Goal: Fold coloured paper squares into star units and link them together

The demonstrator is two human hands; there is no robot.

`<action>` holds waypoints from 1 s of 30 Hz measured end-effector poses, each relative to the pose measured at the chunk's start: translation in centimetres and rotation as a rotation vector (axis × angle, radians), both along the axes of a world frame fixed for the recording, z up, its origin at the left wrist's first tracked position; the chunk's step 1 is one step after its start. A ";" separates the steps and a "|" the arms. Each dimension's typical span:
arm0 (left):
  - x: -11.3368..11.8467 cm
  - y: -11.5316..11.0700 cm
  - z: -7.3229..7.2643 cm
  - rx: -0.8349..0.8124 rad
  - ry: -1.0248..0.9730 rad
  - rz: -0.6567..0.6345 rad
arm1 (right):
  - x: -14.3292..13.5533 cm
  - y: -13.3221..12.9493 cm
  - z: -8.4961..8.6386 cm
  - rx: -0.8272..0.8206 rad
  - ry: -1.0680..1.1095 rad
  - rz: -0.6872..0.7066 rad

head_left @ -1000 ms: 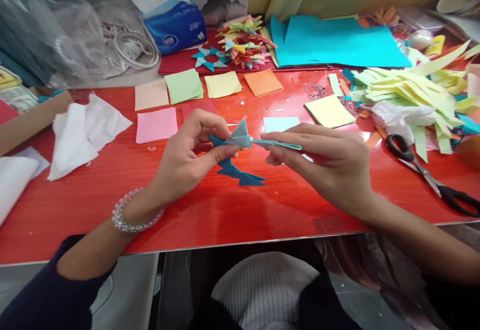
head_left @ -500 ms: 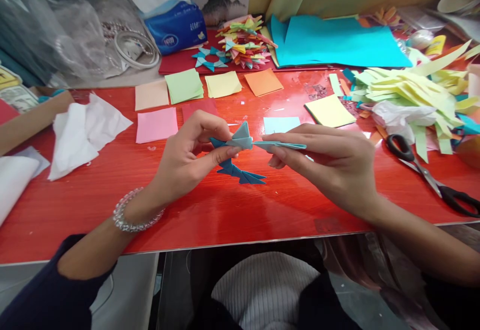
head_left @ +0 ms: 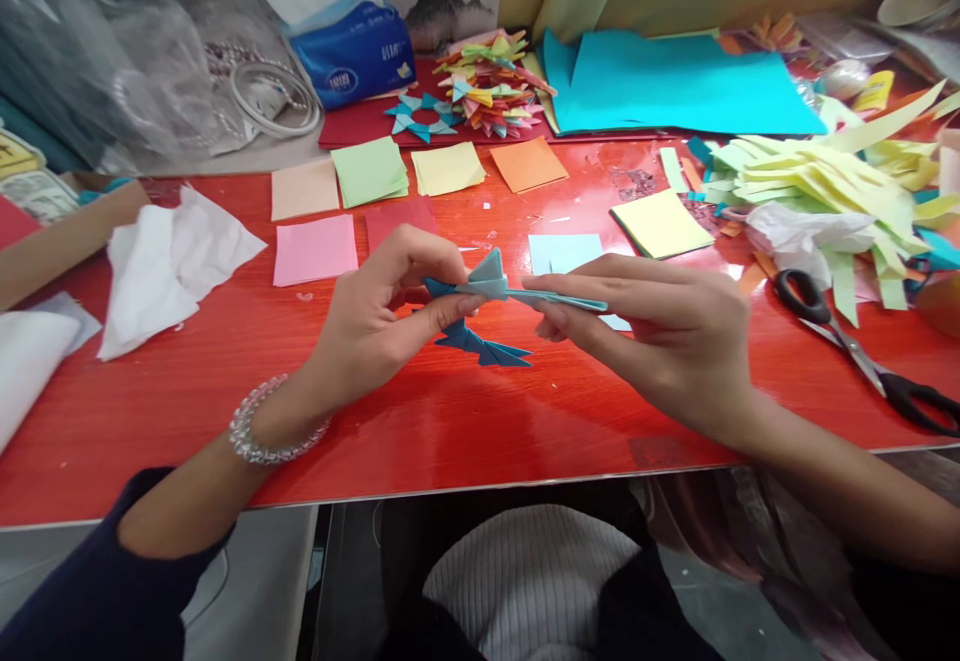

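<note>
Between thumb and fingers, my left hand (head_left: 397,316) pinches a chain of joined origami pieces (head_left: 484,346), dark blue below with a light blue piece at its top. My right hand (head_left: 652,336) is closed on a flat folded light blue paper piece (head_left: 570,299), held level. This folded piece's left tip meets the right side of the light blue end of the chain; whether it sits inside a fold I cannot tell. A light blue paper square (head_left: 562,251) lies on the table just behind my right fingers, partly covered.
Stacks of pink (head_left: 315,251), green (head_left: 370,171) and orange paper squares (head_left: 529,164) lie behind my hands. Scissors (head_left: 862,356) and yellow paper strips (head_left: 810,176) are at the right. A finished blue paper ring (head_left: 421,118) and a tissue pack (head_left: 352,56) stand at the back.
The folded piece in my right hand has moved slightly left, its tip now touching the chain, and its right end tilts lower. My left hand has barely moved.
</note>
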State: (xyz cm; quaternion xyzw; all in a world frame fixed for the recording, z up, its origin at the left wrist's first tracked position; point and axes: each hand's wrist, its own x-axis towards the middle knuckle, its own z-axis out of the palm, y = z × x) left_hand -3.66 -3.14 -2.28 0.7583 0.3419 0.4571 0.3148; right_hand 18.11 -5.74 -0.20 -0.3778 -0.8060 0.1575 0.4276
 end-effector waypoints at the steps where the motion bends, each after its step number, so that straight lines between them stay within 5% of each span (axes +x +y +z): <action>1: 0.0 0.0 0.0 0.015 0.003 0.002 | 0.0 0.0 -0.1 0.018 -0.007 -0.003; 17: 0.0 0.0 -0.2 0.058 0.035 0.023 | 0.2 -0.3 -0.8 0.301 -0.190 -0.016; 30: -0.2 0.0 -0.5 0.194 0.108 0.033 | 0.0 0.0 -0.2 -0.004 -0.007 0.017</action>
